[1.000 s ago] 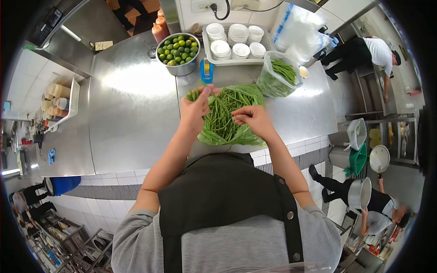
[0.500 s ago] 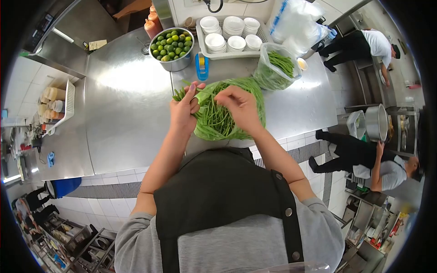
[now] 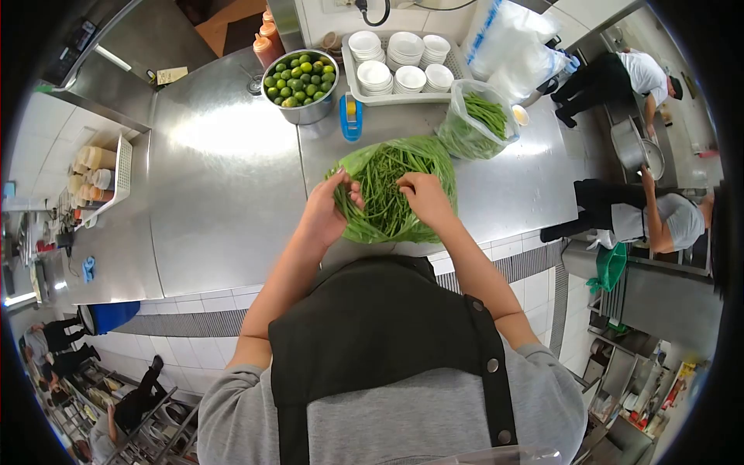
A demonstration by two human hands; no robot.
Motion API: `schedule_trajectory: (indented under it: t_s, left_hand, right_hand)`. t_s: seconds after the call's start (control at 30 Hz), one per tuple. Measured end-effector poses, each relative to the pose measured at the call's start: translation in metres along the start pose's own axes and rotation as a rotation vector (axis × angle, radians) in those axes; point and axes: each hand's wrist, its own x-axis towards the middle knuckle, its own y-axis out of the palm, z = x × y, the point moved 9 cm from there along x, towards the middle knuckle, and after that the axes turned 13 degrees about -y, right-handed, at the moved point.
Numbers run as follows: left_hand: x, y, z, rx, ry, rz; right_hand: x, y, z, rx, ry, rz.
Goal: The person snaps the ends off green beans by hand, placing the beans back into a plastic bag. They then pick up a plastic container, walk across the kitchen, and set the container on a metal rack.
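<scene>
An open clear plastic bag of long green beans lies on the steel counter in front of me. My left hand is down in the left side of the heap, fingers curled around some beans. At the right side, my right hand pinches beans near the middle of the pile. Both hands touch the beans inside the bag.
Behind the bag stand a second bag of green beans, a steel bowl of limes, a blue tape dispenser and a tray of stacked white bowls. A rack of cups sits far left. Co-workers move in the aisle at right.
My left hand, which held a bunch of beans raised at the bag's left edge, has dropped into the pile. My right hand shifted slightly right. A co-worker with a pot moved up the aisle.
</scene>
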Motion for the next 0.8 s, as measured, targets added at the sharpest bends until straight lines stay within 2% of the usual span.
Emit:
schedule_trajectory:
  t_s: [0.1, 0.13, 0.2, 0.33, 0.43, 0.63, 0.8]
  left_hand:
    - [0.01, -0.01, 0.008, 0.157, -0.072, 0.137]
    - [0.013, -0.015, 0.011, 0.151, -0.084, 0.128]
    - [0.017, -0.018, 0.015, 0.147, -0.113, 0.115]
    - [0.015, -0.017, 0.016, 0.203, -0.018, -0.043]
    - [0.01, -0.012, 0.018, 0.277, 0.014, -0.089]
    - [-0.001, -0.007, 0.006, 0.337, 0.09, -0.078]
    - [-0.004, 0.013, -0.011, 0.524, 0.239, -0.11]
  right_hand:
    - [0.008, -0.006, 0.011, -0.115, 0.087, 0.099]
    - [0.012, -0.007, 0.012, -0.173, 0.107, 0.147]
    - [0.025, -0.009, 0.003, -0.222, 0.038, 0.058]
    - [0.048, -0.001, -0.022, -0.349, -0.076, -0.1]
    - [0.054, 0.004, -0.019, -0.466, 0.042, -0.042]
    - [0.047, -0.004, -0.004, -0.261, -0.181, -0.138]
    - [0.022, -0.036, 0.046, 0.313, -0.151, -0.311]
